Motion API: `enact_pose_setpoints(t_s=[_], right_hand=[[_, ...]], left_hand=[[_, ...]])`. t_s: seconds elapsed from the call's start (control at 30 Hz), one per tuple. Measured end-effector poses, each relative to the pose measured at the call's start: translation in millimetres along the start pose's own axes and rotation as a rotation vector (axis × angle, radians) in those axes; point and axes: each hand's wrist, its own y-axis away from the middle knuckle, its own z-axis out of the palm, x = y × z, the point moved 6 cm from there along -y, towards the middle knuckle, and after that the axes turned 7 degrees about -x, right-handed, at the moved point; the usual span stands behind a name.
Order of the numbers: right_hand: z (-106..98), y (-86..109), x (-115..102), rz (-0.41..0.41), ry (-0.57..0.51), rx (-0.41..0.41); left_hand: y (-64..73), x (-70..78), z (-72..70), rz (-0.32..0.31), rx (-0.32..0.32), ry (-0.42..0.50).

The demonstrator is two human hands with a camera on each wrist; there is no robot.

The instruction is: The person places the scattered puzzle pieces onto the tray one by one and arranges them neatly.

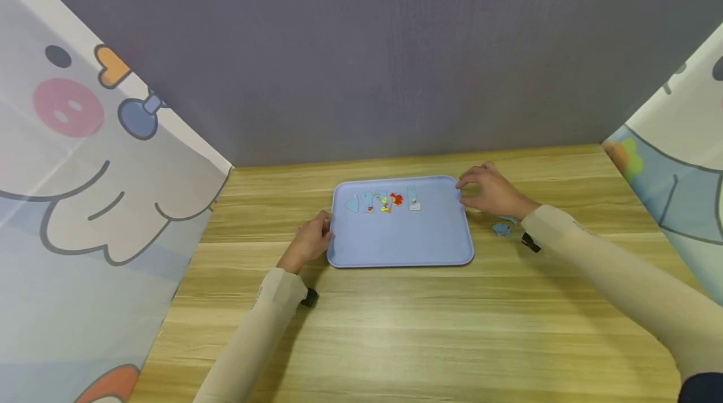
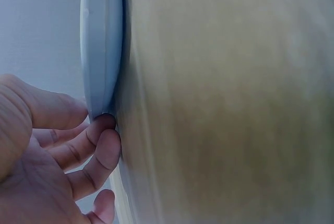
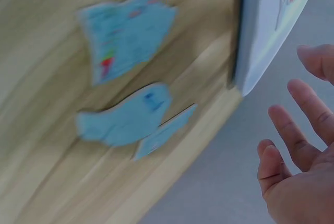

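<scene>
1. The left hand (image 1: 309, 241) lies at the 9 o'clock edge of a light blue tray (image 1: 395, 246), forearm in a beige sleeve (image 1: 260, 327) stretched across the wooden table (image 1: 395, 340) from 7 o'clock. In the left wrist view the fingers (image 2: 104, 151) curl against the tray's rim (image 2: 102, 51), fingertips touching its lower edge and thumb lying over the top, so the hand grips the rim lightly.

2. The tray sits flat near the middle of the table, its long side toward the person. Along its 12 o'clock edge lies a row of puzzle pieces (image 1: 384, 201): a pale blue triangle at the left, then blue pieces with yellow and red colour, then a narrow pale piece at the right. All lie flat and close together; whether they touch cannot be told.

3. The right hand (image 1: 490, 193) hovers at the tray's 2 o'clock corner, palm down, fingers loosely spread and holding nothing; the right wrist view shows the fingers (image 3: 292, 130) straight and apart, just clear of the tray's edge (image 3: 255, 51).

4. Loose blue pieces (image 1: 503, 227) lie on the table just beside the tray's 3 o'clock edge, under the right wrist. The right wrist view shows three: a ragged one (image 3: 125, 25) with small red and green marks, a bird-like one (image 3: 125, 117), and a thin sliver (image 3: 164, 132) touching it.

5. No readable writing shows anywhere.
</scene>
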Motion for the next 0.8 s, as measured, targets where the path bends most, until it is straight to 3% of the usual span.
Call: enact_pose_setpoints(t_s=[0.2, 0.47, 0.8], right_hand=[[-4, 15.1, 14, 0.046, 0.01, -0.023], [-6, 33.4, 22, 0.016, 0.037, 0.013], [-9, 58.0, 41, 0.055, 0.047, -0.062]], left_hand=[[0.4, 1.3, -0.4, 0.008, 0.008, -0.005], [0.9, 2.3, -0.7, 0.017, 0.011, -0.011], [1.6, 3.5, -1.9, 0.002, 0.001, -0.001]])
